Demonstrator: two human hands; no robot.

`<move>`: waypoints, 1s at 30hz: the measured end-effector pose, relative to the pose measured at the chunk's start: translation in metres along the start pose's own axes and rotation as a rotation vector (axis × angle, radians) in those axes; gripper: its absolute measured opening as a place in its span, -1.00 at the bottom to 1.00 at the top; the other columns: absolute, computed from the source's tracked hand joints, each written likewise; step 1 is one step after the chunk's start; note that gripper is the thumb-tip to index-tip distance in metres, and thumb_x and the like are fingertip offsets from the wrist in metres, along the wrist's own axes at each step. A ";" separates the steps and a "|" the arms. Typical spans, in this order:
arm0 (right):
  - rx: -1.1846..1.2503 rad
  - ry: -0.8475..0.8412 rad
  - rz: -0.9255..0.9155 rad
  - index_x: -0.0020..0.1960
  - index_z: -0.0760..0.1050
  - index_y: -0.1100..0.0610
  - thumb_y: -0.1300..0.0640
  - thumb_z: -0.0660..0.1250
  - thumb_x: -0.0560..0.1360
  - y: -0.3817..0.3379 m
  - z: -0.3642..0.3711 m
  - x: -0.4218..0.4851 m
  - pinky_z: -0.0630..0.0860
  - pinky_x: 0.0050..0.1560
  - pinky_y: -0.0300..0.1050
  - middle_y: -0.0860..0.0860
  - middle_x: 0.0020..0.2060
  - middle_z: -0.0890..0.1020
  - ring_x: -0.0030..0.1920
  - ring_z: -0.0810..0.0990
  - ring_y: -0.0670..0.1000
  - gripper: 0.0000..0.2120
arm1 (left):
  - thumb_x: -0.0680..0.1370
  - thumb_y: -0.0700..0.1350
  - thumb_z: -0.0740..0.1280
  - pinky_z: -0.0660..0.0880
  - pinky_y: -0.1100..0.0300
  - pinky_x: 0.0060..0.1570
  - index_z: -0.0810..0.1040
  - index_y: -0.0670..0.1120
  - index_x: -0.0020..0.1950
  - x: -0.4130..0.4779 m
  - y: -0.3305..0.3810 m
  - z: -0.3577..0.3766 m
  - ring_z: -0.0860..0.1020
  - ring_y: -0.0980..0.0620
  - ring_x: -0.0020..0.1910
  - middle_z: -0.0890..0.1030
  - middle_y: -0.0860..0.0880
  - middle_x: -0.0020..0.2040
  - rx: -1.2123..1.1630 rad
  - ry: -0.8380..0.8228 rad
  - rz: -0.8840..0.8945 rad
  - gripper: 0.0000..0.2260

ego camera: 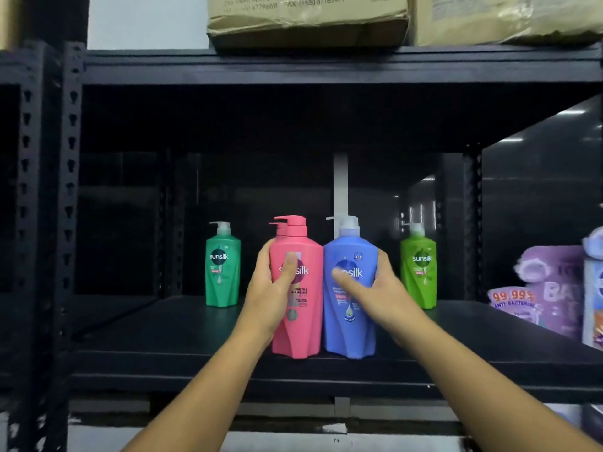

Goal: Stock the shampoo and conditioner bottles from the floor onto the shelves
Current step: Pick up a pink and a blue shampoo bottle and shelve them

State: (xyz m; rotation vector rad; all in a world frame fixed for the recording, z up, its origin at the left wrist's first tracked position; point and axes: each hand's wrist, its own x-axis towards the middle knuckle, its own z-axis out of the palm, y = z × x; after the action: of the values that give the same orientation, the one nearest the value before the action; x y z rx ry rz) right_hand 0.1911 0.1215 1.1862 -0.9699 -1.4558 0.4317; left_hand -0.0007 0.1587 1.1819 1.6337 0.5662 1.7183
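Note:
A pink pump bottle (pixel 301 324) and a blue pump bottle (pixel 349 334) stand upright side by side near the front edge of the black shelf (pixel 169 334). My left hand (pixel 272 288) grips the pink bottle from its left side, thumb across the label. My right hand (pixel 375 288) grips the blue bottle from its right side, thumb on the label. A second pink pump top shows just behind the pink bottle. Farther back stand a teal-green bottle (pixel 223 272) on the left and a lime-green bottle (pixel 419 272) on the right.
Purple refill pouches (pixel 548 288) and other packages crowd the shelf's right end. Cardboard boxes (pixel 306 17) sit on the shelf above. Perforated black uprights (pixel 70 190) frame the left side. A white strip (pixel 341 187) runs down the back.

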 end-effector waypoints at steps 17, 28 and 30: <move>-0.191 0.064 0.219 0.38 0.27 -0.03 0.14 0.59 0.41 0.097 -0.109 0.036 0.58 0.21 0.00 -0.11 0.16 0.62 0.12 0.64 -0.08 -0.31 | 0.46 0.03 0.57 0.63 0.15 0.09 -0.10 0.20 0.58 0.075 -0.082 0.104 0.64 0.06 0.12 0.58 0.01 0.29 0.415 -0.347 -0.070 -0.03; -0.244 0.110 0.297 0.39 0.25 0.06 0.18 0.51 0.47 0.145 -0.143 0.091 0.58 0.18 0.03 -0.02 0.18 0.60 0.12 0.62 -0.03 -0.38 | 0.33 0.17 0.55 0.49 -0.07 0.37 0.03 0.18 0.57 0.110 -0.133 0.113 0.57 0.03 0.27 0.49 0.03 0.38 0.493 -0.318 -0.073 -0.03; -0.256 0.120 0.286 0.42 0.23 0.06 0.17 0.49 0.50 0.148 -0.142 0.090 0.55 0.20 0.00 -0.04 0.18 0.60 0.13 0.61 -0.05 -0.38 | 0.25 0.26 0.51 0.46 -0.10 0.39 -0.05 0.24 0.60 0.112 -0.141 0.108 0.53 0.02 0.33 0.45 0.03 0.42 0.508 -0.344 -0.075 0.06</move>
State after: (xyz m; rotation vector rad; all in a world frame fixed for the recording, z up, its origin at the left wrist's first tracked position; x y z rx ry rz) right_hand 0.3818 0.2346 1.1523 -1.3963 -1.2873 0.3914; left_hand 0.1342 0.3189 1.1681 2.1691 0.9288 1.2544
